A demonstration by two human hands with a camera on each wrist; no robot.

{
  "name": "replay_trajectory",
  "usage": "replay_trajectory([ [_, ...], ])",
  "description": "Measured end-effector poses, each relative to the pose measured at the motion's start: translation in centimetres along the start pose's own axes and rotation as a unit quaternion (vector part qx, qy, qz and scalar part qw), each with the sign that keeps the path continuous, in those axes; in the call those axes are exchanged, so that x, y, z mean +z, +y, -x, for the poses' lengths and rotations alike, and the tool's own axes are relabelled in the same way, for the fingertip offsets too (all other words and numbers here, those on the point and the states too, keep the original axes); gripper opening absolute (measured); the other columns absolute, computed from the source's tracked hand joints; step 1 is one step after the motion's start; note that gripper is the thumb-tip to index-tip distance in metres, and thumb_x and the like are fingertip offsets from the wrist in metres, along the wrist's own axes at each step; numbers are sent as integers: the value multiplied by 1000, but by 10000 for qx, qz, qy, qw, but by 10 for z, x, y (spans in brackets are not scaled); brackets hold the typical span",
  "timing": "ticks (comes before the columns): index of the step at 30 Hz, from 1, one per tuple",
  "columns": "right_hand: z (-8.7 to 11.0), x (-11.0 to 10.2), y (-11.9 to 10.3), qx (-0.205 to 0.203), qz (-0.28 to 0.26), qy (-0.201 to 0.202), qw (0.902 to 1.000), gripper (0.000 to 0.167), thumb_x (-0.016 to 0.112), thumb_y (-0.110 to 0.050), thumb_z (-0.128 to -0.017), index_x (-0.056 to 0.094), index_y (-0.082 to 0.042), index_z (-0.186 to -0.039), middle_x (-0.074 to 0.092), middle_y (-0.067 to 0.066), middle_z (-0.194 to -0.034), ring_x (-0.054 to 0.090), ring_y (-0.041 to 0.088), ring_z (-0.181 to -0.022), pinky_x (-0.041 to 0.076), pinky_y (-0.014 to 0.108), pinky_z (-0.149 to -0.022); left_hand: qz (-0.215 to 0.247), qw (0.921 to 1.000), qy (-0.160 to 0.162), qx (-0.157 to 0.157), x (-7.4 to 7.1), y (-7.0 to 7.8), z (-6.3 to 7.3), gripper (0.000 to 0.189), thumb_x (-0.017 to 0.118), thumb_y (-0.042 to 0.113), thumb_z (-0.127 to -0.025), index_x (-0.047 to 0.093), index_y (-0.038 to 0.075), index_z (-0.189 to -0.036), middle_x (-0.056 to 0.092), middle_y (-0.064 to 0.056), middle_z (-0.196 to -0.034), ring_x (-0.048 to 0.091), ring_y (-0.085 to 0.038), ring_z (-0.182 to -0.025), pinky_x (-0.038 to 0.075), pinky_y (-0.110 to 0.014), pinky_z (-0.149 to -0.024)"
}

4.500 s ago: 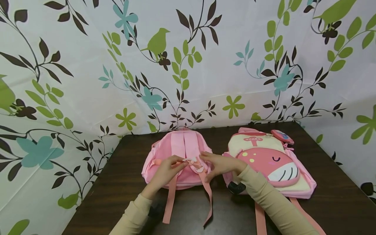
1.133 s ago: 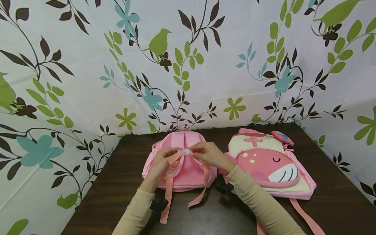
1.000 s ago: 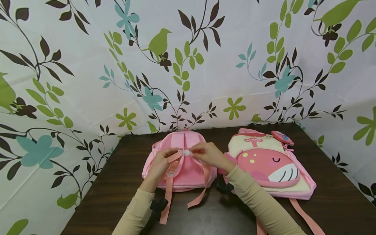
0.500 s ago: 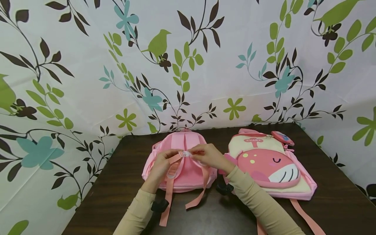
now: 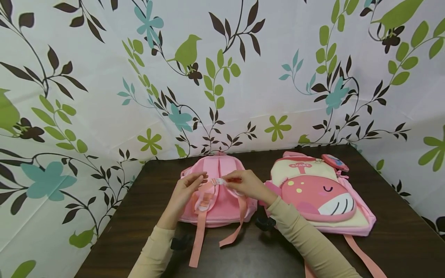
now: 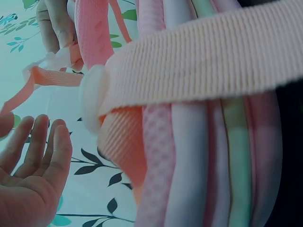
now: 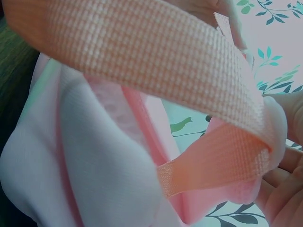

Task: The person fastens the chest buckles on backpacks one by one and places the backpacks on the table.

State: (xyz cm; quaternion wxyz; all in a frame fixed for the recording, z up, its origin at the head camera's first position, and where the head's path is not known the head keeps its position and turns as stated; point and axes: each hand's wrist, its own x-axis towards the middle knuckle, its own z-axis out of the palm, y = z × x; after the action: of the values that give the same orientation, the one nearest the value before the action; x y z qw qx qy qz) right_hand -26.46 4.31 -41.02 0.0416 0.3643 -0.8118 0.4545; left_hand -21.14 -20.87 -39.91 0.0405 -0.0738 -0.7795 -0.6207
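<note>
A pink backpack (image 5: 227,206) lies with its shoulder straps facing up. Over its middle, a white plastic buckle (image 5: 219,181) joins the two sides of a thin orange chest strap (image 5: 207,185). My right hand (image 5: 248,185) pinches the buckle's right end between thumb and fingers. My left hand (image 5: 182,193) is off the buckle, just to its left, fingers loosely extended. In the left wrist view, the left palm (image 6: 35,175) faces up, holding nothing, below the strap. Wide orange webbing (image 7: 151,56) crosses the right wrist view and hides part of the right hand.
To the right lies a second backpack (image 5: 316,197), cream and pink with a whale front and a small pouch (image 5: 335,162) at its top corner. Loose strap ends (image 5: 198,243) trail toward me on the dark wooden table (image 5: 118,235). A leaf-patterned cloth (image 5: 243,96) hangs behind.
Earlier both hands pinched the buckle and strap over the bag. Now my left hand has let go of its side and drawn back left; my right hand stays at the buckle.
</note>
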Motion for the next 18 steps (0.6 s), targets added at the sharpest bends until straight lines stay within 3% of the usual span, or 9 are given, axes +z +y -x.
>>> replay_trajectory([
  [3,0,0,0,7,-12,15,10000,25,74,-15,-92,77,-11,-117,74,-2,-107,63,12,-93,53,29,-84,-486,9985,-78,260,0,2,2,38,69,26,-98,67,5,-129,67,-11,-128,62,-26,-118,47,-43,-103],
  [8,-1,-2,-2,103,-32,56,9999,26,75,-17,-92,77,-10,-117,73,-3,-102,61,13,-88,53,29,-82,-1227,9895,-213,732,4,5,6,43,74,31,-93,68,8,-128,68,-11,-124,64,-29,-115,50,-49,-99],
  [18,-1,-2,-2,167,-51,72,9998,28,76,-19,-91,76,-9,-117,73,-3,-101,60,14,-88,53,29,-80,-1953,9739,193,1141,15,6,8,32,79,36,-89,75,17,-115,72,2,-113,64,-27,-110,51,-53,-95],
])
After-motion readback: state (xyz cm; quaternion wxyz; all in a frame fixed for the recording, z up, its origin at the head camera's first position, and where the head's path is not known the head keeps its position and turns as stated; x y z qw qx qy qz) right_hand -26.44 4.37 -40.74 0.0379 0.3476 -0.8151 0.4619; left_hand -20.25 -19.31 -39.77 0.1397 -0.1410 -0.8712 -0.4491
